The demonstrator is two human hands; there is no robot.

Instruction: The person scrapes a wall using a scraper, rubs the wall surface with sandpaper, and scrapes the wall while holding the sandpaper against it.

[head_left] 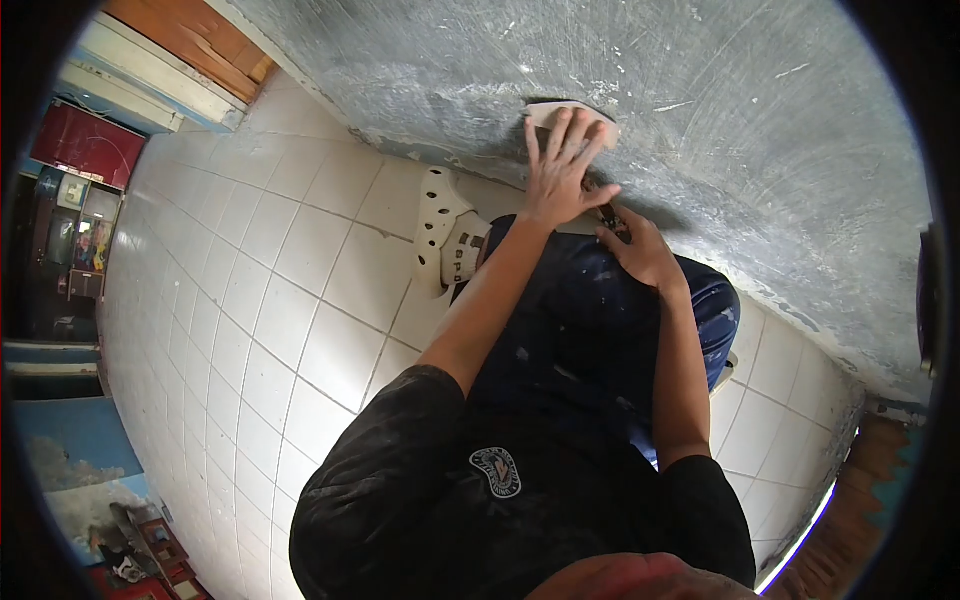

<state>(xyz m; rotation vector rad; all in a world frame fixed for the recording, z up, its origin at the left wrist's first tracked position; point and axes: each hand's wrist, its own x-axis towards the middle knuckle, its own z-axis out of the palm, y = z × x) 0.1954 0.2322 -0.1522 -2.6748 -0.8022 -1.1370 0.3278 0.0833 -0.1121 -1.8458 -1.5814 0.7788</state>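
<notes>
My left hand (563, 180) lies with fingers stretched out and spread on a pale, flat piece (545, 116), pressing it to the grey wall (450, 70). A dark edge shows along the top of this piece; its exact kind is unclear. Just below, my right hand (648, 255) is closed around a dark, narrow object (613, 222), perhaps a tool handle. Its upper end reaches toward my left thumb and is partly hidden. Both hands are close together, above my dark trousers (560, 300).
White floor tiles (300, 300) spread to the left. A white perforated clog (440, 230) is on my foot by the wall's base. An orange-brown wooden panel (200, 45) and a dark red cabinet (85, 145) stand at far left. Brown wood (845, 540) shows at lower right.
</notes>
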